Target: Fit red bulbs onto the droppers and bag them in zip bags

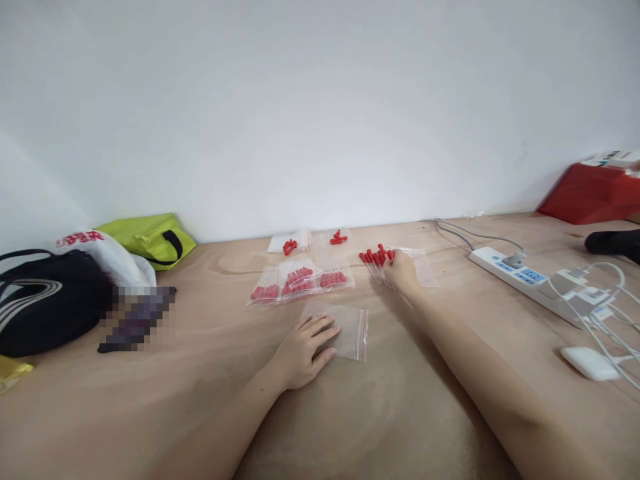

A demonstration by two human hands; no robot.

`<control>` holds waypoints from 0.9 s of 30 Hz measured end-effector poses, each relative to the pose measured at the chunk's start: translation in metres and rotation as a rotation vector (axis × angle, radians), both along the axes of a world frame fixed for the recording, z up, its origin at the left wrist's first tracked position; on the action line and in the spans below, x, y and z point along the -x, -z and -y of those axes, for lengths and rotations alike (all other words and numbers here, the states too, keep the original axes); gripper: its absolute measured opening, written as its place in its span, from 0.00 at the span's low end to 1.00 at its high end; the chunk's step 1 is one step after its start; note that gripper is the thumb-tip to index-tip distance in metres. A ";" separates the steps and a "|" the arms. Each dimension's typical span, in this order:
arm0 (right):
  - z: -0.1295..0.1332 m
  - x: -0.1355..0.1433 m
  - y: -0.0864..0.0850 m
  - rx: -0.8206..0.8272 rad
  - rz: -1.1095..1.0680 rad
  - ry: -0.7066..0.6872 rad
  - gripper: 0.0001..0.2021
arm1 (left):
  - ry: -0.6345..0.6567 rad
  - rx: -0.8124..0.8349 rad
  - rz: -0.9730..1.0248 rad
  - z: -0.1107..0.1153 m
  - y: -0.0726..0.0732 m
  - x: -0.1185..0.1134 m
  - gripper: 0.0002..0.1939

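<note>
My left hand [306, 350] lies with its fingers spread on a clear zip bag [350, 333], whose red-lined seal faces right. Farther right, my right hand [401, 270] is closed at a pile of red-tipped sticks [373, 259]; its fingertips are pressed together at the pile's right side, and what they pinch is too small to make out. Behind my left hand, filled bags of red-tipped sticks [300, 280] lie side by side. Small red pieces [289, 247] rest on a bag near the wall, with more red pieces [339, 238] to their right.
A power strip [520, 277] with plugs and white cables is at the right, near a white case [590, 363]. A red bag [590, 193] stands at the far right. On the left are a black bag [55, 307], a white plastic bag [125, 263] and a yellow-green pouch [150, 240].
</note>
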State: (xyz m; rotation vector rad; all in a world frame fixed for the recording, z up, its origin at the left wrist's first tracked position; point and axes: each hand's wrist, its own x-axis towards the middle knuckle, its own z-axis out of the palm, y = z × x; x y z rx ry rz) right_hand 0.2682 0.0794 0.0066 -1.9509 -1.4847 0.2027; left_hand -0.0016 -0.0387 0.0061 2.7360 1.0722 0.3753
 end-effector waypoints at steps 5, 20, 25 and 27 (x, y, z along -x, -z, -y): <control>0.031 0.002 0.004 -0.049 -0.507 -0.338 0.26 | -0.067 -0.019 0.028 0.000 0.003 -0.002 0.19; 0.083 0.043 0.027 -0.121 -1.080 -0.337 0.35 | -0.146 -0.099 0.059 0.002 0.001 -0.005 0.17; 0.088 0.047 0.029 -0.100 -1.205 -0.333 0.27 | -0.171 -0.081 0.065 0.001 0.003 -0.005 0.18; 0.093 0.050 0.028 -0.060 -1.222 -0.352 0.26 | -0.204 -0.069 0.071 0.000 0.005 -0.005 0.21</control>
